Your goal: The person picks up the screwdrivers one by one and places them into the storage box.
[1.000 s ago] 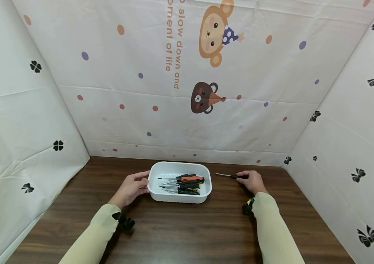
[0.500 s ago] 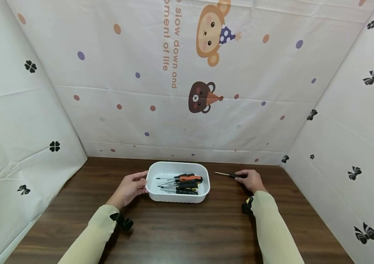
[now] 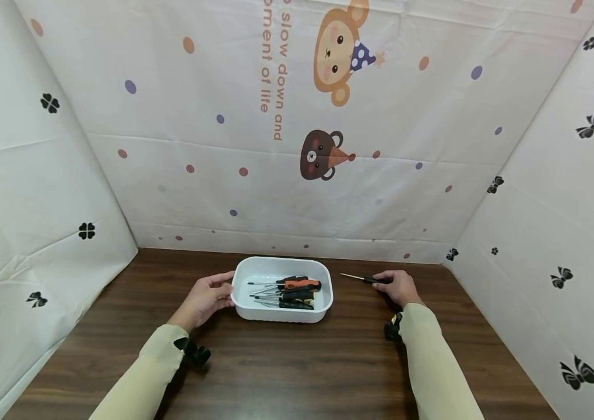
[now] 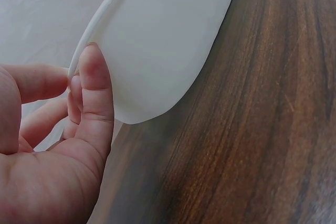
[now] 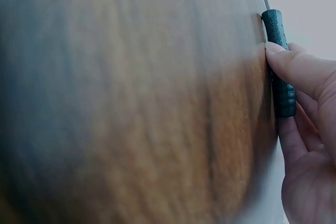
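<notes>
A white plastic bin [image 3: 282, 315] sits on the wooden table. My left hand [image 3: 206, 300] is at its left end, with the thumb [image 4: 95, 69] against the outer wall and the index finger by the rim, gripping the edge. Inside the bin lie several screwdrivers [image 3: 297, 296] with black handles, some with yellow, and one with an orange handle [image 3: 301, 284]. To the right of the bin, my right hand [image 3: 400, 287] pinches the black handle of another screwdriver [image 5: 284, 98]. Its thin metal shaft points left toward the bin and lies low over the table or on it; I cannot tell which.
The dark wooden table [image 3: 276, 373] runs back to a white printed cloth [image 3: 234, 192] hanging behind. White cloths also flank it on the left [image 3: 34, 245] and on the right [image 3: 543, 233]. A small black device is strapped at each wrist.
The whole head view shifts slightly. Both hands, the bin and the screwdriver in my right hand stay essentially where they are.
</notes>
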Tool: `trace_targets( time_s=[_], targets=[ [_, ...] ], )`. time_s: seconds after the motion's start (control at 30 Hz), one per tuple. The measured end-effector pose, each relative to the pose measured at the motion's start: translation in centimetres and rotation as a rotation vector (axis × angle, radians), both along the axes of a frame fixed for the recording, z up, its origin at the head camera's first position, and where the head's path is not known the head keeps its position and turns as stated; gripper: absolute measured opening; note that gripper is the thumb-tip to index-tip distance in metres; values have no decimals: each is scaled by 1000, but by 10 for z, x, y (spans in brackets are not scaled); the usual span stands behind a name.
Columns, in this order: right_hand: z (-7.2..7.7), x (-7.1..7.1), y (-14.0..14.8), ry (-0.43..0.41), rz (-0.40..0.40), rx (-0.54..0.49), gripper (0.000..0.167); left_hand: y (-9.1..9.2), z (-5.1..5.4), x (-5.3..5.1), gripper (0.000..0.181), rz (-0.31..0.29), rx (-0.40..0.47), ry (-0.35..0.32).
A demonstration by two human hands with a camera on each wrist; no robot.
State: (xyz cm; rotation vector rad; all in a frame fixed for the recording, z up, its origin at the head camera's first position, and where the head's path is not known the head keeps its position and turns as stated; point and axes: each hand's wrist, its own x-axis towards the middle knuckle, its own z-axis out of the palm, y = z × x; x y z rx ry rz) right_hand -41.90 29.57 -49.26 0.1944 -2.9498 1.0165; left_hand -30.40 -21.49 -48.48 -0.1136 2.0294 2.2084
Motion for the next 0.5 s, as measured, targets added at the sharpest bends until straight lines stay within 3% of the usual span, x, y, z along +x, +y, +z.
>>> trace_targets(
  time_s=[0.5],
  targets=[
    [-1,2,0,-30,-3,-16,24,0,-1,1,54,7,1,-9]
  ],
)
